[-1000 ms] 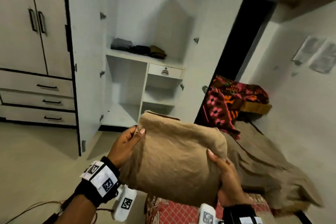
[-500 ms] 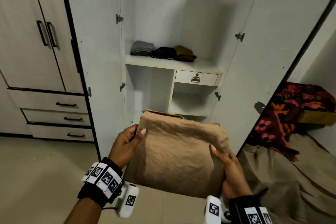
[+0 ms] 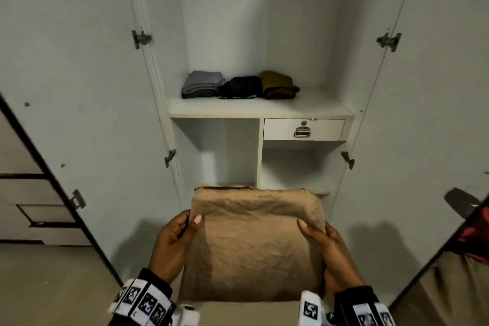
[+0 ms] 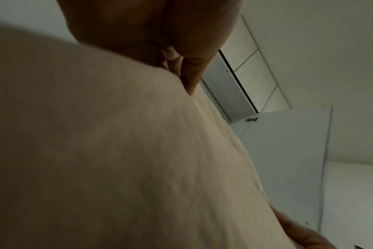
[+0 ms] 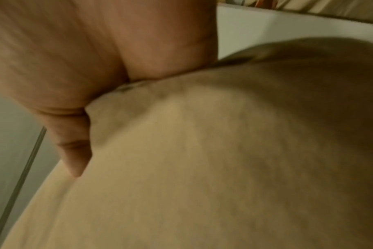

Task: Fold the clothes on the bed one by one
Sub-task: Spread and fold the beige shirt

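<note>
Open white wardrobe (image 3: 232, 21), both doors swung outward, filling the head view from 9 to 3 o'clock above a beige floor (image 3: 53, 286). An upper shelf (image 3: 312, 106) at 12 o'clock bears three folded garments side by side: grey (image 3: 202, 85), black (image 3: 242, 87) and olive-brown (image 3: 279, 85), each touching or just beside its neighbour. Beneath the shelf, at 1 o'clock, a small drawer (image 3: 325, 128) with a metal pull; open compartments lie below it and to its left. At 3 to 4 o'clock, past the right door's edge, a strip of patterned red fabric (image 3: 476, 235) and tan bedding (image 3: 455, 288). Folded tan cloth (image 3: 251, 246), a thick creased bundle held off any surface at 6 o'clock, in front of the lower compartments. Left hand (image 3: 172, 243) grips the bundle's left edge, thumb (image 3: 194, 222) pressed on the upper face, remaining fingers hidden behind the cloth. Right hand (image 3: 333, 249) grips the right edge likewise, thumb (image 3: 308, 229) over the top corner. In the left wrist view a finger (image 4: 189, 75) lies flat against the cloth (image 4: 128, 160); in the right wrist view, blurred, the same arrangement: finger (image 5: 74, 151) against cloth (image 5: 213, 160).
</note>
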Demonstrator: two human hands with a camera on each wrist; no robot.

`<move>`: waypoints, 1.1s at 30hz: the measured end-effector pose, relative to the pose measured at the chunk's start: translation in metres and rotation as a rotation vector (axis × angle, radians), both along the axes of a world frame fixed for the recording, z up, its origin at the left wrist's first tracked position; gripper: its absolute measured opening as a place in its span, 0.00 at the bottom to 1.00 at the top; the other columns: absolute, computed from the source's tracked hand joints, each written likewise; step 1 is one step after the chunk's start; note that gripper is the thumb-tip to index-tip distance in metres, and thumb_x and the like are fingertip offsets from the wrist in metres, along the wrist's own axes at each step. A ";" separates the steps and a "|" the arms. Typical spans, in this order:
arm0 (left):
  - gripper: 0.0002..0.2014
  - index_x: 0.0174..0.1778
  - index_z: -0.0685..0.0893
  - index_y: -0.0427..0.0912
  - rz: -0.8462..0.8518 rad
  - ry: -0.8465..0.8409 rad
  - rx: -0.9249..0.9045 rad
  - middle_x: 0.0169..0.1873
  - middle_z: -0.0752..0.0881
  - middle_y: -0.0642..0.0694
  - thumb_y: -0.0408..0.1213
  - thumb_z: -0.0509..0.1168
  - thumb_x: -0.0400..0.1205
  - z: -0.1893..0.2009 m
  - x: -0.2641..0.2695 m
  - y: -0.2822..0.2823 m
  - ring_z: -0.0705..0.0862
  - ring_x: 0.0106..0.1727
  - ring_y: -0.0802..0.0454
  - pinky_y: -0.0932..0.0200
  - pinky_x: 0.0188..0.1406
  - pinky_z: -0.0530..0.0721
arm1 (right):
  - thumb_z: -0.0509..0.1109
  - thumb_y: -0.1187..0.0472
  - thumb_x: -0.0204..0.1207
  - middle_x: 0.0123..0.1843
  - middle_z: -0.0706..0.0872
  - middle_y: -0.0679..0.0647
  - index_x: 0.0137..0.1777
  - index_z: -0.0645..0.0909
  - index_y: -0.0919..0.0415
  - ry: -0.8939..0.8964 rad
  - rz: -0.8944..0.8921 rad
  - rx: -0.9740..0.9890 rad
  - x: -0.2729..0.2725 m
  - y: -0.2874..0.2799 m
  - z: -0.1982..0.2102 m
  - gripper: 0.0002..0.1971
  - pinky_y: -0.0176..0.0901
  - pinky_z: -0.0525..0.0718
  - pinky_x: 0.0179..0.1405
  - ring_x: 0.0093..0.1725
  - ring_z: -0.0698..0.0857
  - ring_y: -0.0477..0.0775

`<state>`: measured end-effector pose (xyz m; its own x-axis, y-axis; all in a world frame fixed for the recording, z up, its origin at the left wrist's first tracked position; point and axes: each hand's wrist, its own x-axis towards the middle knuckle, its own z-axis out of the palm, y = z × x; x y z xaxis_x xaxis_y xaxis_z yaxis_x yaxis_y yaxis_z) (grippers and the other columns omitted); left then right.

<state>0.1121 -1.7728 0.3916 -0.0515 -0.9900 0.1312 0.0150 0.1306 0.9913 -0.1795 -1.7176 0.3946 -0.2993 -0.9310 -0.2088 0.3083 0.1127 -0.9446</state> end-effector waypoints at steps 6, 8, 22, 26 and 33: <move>0.11 0.51 0.89 0.42 0.145 -0.106 -0.013 0.46 0.93 0.48 0.41 0.62 0.86 0.011 -0.056 -0.133 0.90 0.47 0.55 0.63 0.46 0.86 | 0.79 0.55 0.73 0.54 0.94 0.56 0.62 0.87 0.59 0.036 0.103 0.003 -0.053 -0.155 0.018 0.18 0.49 0.88 0.52 0.54 0.92 0.56; 0.11 0.50 0.89 0.43 0.165 -0.135 -0.016 0.45 0.93 0.48 0.42 0.62 0.87 0.013 -0.071 -0.169 0.90 0.46 0.56 0.59 0.46 0.85 | 0.83 0.54 0.70 0.55 0.94 0.57 0.64 0.85 0.60 0.029 0.116 -0.012 -0.071 -0.195 0.026 0.24 0.47 0.88 0.51 0.54 0.92 0.56; 0.12 0.48 0.85 0.38 0.067 -0.102 -0.072 0.40 0.91 0.49 0.45 0.64 0.82 0.013 -0.174 -0.419 0.87 0.40 0.58 0.65 0.40 0.83 | 0.82 0.53 0.67 0.49 0.95 0.55 0.59 0.88 0.58 0.095 -0.063 0.040 -0.168 -0.407 0.045 0.20 0.53 0.85 0.54 0.55 0.90 0.62; 0.11 0.49 0.86 0.43 -0.109 -0.202 -0.082 0.43 0.92 0.50 0.46 0.64 0.85 0.035 -0.225 -0.552 0.89 0.45 0.54 0.60 0.44 0.85 | 0.83 0.50 0.63 0.54 0.93 0.58 0.61 0.89 0.58 0.100 -0.212 0.005 -0.206 -0.496 0.050 0.26 0.58 0.85 0.62 0.59 0.89 0.64; 0.19 0.48 0.89 0.38 -0.403 -0.720 -0.646 0.41 0.88 0.42 0.52 0.65 0.85 0.168 -0.372 -0.759 0.86 0.46 0.43 0.55 0.42 0.76 | 0.64 0.58 0.85 0.63 0.91 0.58 0.70 0.83 0.61 -0.130 -0.493 -0.138 -0.267 -0.572 0.078 0.17 0.58 0.82 0.65 0.63 0.89 0.60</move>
